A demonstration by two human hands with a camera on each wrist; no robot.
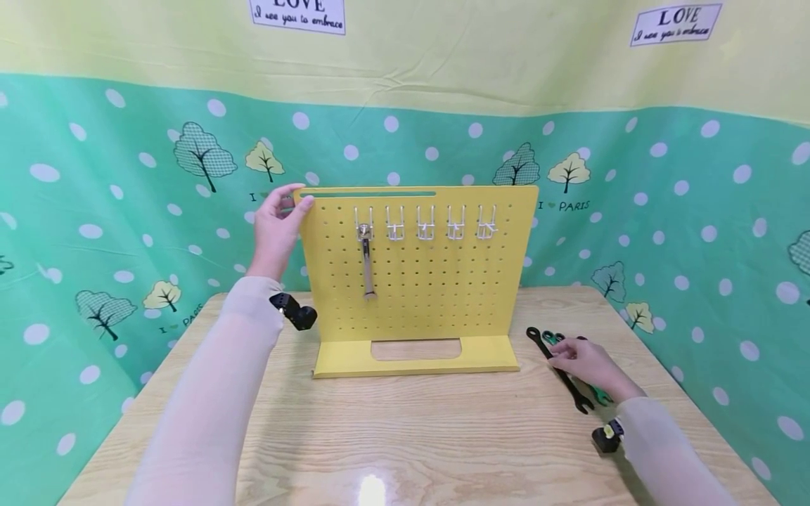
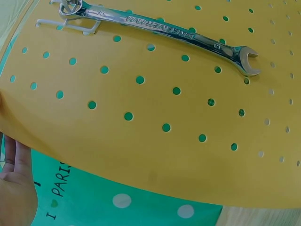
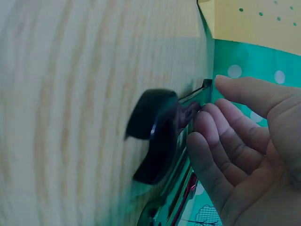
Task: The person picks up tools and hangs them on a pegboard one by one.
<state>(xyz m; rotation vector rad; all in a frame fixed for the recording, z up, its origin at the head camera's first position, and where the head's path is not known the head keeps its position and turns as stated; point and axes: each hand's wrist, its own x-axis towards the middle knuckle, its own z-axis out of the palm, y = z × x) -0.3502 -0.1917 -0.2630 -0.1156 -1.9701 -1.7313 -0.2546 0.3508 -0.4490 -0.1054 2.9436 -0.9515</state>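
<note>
My left hand (image 1: 276,232) grips the upper left corner of a yellow pegboard (image 1: 411,309), thumb in front and fingers behind. In the left wrist view that hand (image 2: 16,188) shows partly below the board's edge. A chrome combination wrench (image 1: 368,267) hangs from the leftmost hook; its open end (image 2: 247,61) points down the board. On the table at right, my right hand (image 1: 585,364) reaches over several wrenches. Its fingertips are right at a black combination wrench (image 1: 569,386), with the thumb apart from the fingers in the right wrist view. Green wrenches (image 1: 601,395) lie beside the black one, partly covered by the hand.
Several white wire hooks (image 1: 425,225) line the board's upper part, right of the hung wrench. The board stands on a wooden table (image 1: 405,436), its base having a cut-out. A red wrench (image 3: 188,190) lies among the others. A patterned green curtain (image 1: 405,154) surrounds the table.
</note>
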